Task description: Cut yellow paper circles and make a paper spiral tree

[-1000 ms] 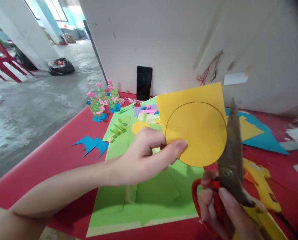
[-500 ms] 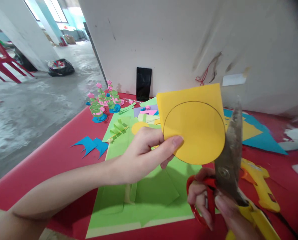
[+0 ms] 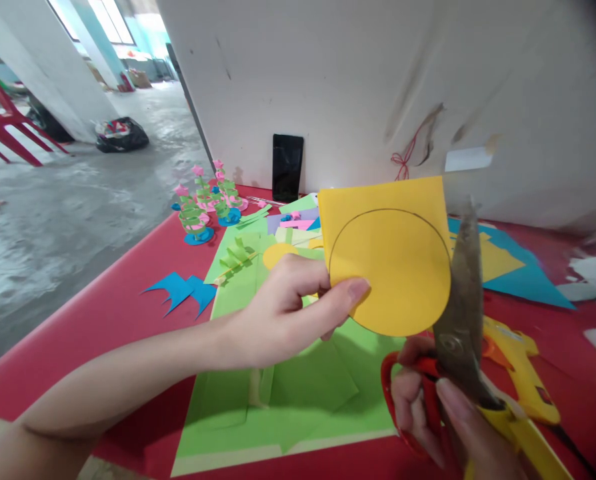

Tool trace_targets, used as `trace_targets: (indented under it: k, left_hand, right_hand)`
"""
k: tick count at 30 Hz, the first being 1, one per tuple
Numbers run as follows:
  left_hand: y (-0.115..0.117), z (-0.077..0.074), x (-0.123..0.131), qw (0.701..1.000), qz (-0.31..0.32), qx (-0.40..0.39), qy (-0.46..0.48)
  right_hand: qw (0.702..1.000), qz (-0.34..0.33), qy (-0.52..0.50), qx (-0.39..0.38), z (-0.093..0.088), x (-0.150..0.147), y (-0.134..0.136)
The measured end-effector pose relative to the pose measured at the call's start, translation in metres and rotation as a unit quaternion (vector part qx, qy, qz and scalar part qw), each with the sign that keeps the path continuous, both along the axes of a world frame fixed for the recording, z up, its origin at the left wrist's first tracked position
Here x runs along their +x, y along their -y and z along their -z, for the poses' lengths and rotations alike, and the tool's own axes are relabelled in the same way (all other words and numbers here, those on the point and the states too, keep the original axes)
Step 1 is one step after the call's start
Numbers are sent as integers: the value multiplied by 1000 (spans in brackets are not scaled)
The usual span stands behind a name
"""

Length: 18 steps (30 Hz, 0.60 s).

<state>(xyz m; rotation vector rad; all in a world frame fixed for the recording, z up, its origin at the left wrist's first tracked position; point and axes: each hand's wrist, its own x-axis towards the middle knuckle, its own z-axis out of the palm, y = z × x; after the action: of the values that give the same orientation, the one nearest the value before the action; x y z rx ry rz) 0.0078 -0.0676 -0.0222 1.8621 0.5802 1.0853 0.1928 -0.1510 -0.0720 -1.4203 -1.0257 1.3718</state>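
Note:
My left hand pinches a sheet of yellow paper at its lower left, thumb on the front. A dark circle outline is drawn on the sheet; its lower edge is cut round along that line, while the top corners are still square. In my right hand is a pair of scissors with one red and one yellow handle. The blades point upward at the sheet's right edge, close to the drawn line. Green paper sheets lie below both hands.
A yellow glue gun lies at the right, near blue paper. Paper flowers on blue bases stand at the back left. Blue scraps rest on the red table. A black phone leans against the wall.
The yellow sheet has dropped slightly and shifted a little right. My right hand and the scissors have moved slightly to the right and down.

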Motion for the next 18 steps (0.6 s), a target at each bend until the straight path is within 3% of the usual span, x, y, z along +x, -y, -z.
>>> trace_targets:
  k: [6, 11, 18]
  left_hand:
    - [1, 0, 1, 1000, -3, -7, 7]
    - [1, -1, 2, 1000, -6, -2, 9]
    - [1, -1, 1, 1000, -9, -7, 4]
  right_hand:
    - [998, -27, -42, -35, 0, 8, 0]
    - [999, -11, -14, -35, -16, 2, 1]
    - [999, -28, 35, -14, -13, 8, 1]
